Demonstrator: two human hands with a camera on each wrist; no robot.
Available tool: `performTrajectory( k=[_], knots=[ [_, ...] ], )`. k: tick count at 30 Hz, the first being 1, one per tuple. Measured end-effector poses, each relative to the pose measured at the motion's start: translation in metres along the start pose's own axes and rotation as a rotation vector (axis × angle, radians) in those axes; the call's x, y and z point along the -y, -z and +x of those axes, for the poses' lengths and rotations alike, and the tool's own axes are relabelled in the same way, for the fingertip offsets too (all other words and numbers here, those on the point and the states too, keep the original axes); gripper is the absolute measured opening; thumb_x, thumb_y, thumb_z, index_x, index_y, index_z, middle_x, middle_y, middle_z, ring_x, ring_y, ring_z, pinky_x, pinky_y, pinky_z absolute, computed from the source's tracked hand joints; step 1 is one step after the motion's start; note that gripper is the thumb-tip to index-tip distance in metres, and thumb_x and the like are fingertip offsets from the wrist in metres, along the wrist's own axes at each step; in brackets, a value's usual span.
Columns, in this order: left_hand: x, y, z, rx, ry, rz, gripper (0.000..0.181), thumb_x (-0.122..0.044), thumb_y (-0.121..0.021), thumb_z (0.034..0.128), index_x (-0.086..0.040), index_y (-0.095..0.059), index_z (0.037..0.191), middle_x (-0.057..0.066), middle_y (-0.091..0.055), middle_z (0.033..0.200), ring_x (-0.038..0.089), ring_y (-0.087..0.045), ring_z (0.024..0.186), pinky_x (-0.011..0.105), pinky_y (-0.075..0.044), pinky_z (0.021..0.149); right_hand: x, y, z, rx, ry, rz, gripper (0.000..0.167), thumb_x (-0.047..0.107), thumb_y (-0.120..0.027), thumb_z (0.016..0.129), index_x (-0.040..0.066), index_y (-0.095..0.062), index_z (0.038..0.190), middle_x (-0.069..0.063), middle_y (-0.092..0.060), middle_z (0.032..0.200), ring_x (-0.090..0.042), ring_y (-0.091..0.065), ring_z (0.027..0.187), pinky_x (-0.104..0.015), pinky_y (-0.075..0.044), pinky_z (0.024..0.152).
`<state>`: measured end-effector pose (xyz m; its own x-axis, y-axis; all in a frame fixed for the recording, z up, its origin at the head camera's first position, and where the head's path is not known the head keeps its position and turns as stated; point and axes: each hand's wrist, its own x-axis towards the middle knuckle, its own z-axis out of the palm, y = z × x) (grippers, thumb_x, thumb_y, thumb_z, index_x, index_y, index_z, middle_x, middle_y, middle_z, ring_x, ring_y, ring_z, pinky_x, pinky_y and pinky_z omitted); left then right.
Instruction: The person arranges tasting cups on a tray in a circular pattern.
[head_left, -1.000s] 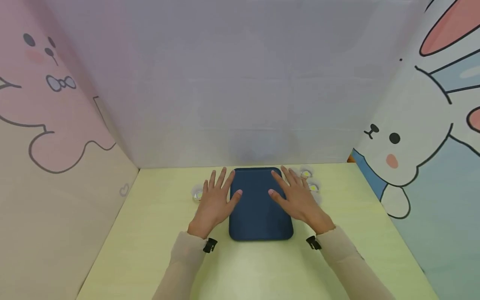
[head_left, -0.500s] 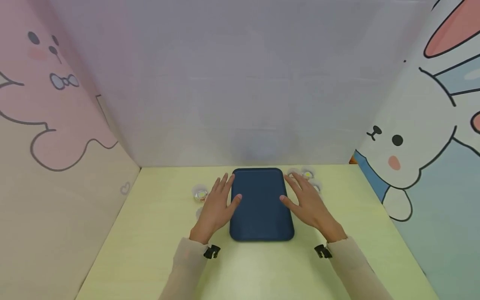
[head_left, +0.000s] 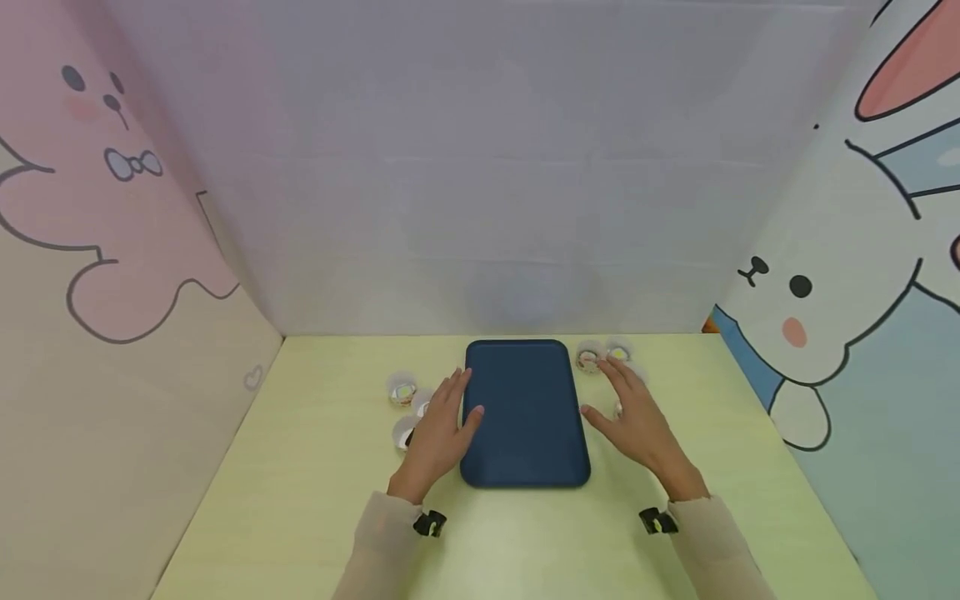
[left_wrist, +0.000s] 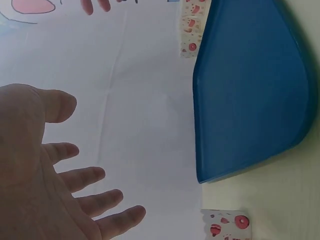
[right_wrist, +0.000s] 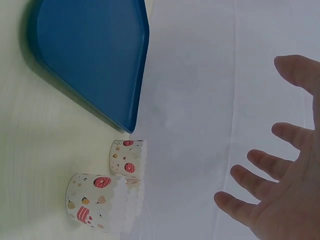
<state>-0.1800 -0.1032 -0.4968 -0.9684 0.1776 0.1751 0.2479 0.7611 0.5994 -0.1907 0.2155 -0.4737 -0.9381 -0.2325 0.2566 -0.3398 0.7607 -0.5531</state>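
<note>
A dark blue rectangular tray (head_left: 525,417) lies flat on the table, and its bare inside shows. My left hand (head_left: 437,433) hovers by its left edge, the thumb overlapping the rim in the head view. Off the tray's right side hovers my right hand (head_left: 637,427), fingers spread and pointing forward. Neither hand holds anything; in the left wrist view the left hand (left_wrist: 45,170) is apart from the tray (left_wrist: 250,90). Paper baking cups with a red print stand on both sides: one cup (head_left: 402,390) at the left, another cup (right_wrist: 95,202) in the right wrist view.
Several cups, among them one cup (head_left: 589,357) near the tray's back right corner, are partly hidden by my hands. A pale back wall (head_left: 495,167) rises behind the pale yellow table (head_left: 315,467). Cartoon-printed panels (head_left: 817,333) flank both sides.
Both hands have drawn back toward me, and the right hand has also moved outward to the right, off the tray. More of the cups on both sides now shows.
</note>
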Motion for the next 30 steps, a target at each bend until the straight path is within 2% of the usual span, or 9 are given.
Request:
performTrajectory(
  k=[4, 6, 10, 16, 24, 30],
  knots=[
    [0.006, -0.007, -0.003, -0.004, 0.028, -0.094, 0.066, -0.04, -0.052, 0.0999, -0.023, -0.023, 0.157, 0.005, -0.026, 0.162, 0.03, -0.029, 0.148, 0.054, -0.036, 0.111, -0.009, -0.002, -0.002, -0.075, -0.038, 0.026, 0.076, 0.038, -0.069, 0.089, 0.011, -0.035, 0.151, -0.019, -0.033, 0.155, -0.042, -0.038, 0.138, -0.061, -0.045, 0.096],
    [0.009, -0.01, -0.004, -0.007, 0.048, -0.149, 0.067, -0.037, -0.055, 0.0985, -0.023, -0.024, 0.157, 0.006, -0.029, 0.161, 0.03, -0.033, 0.146, 0.054, -0.035, 0.112, -0.013, -0.002, -0.003, -0.113, -0.052, 0.036, 0.074, 0.036, -0.071, 0.087, 0.01, -0.038, 0.149, -0.02, -0.035, 0.152, -0.043, -0.04, 0.136, -0.063, -0.04, 0.1],
    [0.015, -0.018, -0.006, -0.014, 0.076, -0.219, 0.07, -0.035, -0.06, 0.0961, -0.023, -0.026, 0.156, 0.008, -0.034, 0.159, 0.033, -0.037, 0.144, 0.054, -0.036, 0.111, -0.018, -0.003, -0.003, -0.144, -0.094, 0.05, 0.072, 0.032, -0.071, 0.087, 0.009, -0.04, 0.148, -0.021, -0.037, 0.151, -0.045, -0.041, 0.134, -0.065, -0.036, 0.102],
    [0.022, -0.03, -0.009, -0.04, 0.077, -0.234, 0.068, -0.03, -0.063, 0.0939, -0.016, -0.033, 0.153, 0.013, -0.039, 0.154, 0.036, -0.04, 0.141, 0.054, -0.035, 0.111, -0.025, -0.004, -0.007, -0.168, -0.15, 0.076, 0.07, 0.031, -0.07, 0.089, 0.008, -0.04, 0.147, -0.021, -0.038, 0.15, -0.045, -0.041, 0.135, -0.065, -0.035, 0.103],
    [0.026, -0.044, -0.014, -0.017, 0.101, -0.266, 0.069, -0.027, -0.064, 0.0936, -0.01, -0.032, 0.153, 0.017, -0.037, 0.155, 0.037, -0.038, 0.142, 0.056, -0.034, 0.111, -0.04, -0.009, -0.011, -0.236, -0.176, 0.136, 0.068, 0.023, -0.073, 0.086, 0.005, -0.043, 0.144, -0.023, -0.04, 0.146, -0.044, -0.041, 0.134, -0.064, -0.034, 0.104],
    [0.033, -0.052, -0.016, -0.004, 0.125, -0.305, 0.069, -0.024, -0.064, 0.093, -0.005, -0.033, 0.152, 0.022, -0.037, 0.153, 0.04, -0.037, 0.142, 0.056, -0.033, 0.112, -0.05, -0.01, -0.011, -0.254, -0.199, 0.146, 0.068, 0.021, -0.073, 0.085, 0.003, -0.044, 0.143, -0.025, -0.04, 0.146, -0.046, -0.038, 0.135, -0.064, -0.032, 0.105]
  ],
)
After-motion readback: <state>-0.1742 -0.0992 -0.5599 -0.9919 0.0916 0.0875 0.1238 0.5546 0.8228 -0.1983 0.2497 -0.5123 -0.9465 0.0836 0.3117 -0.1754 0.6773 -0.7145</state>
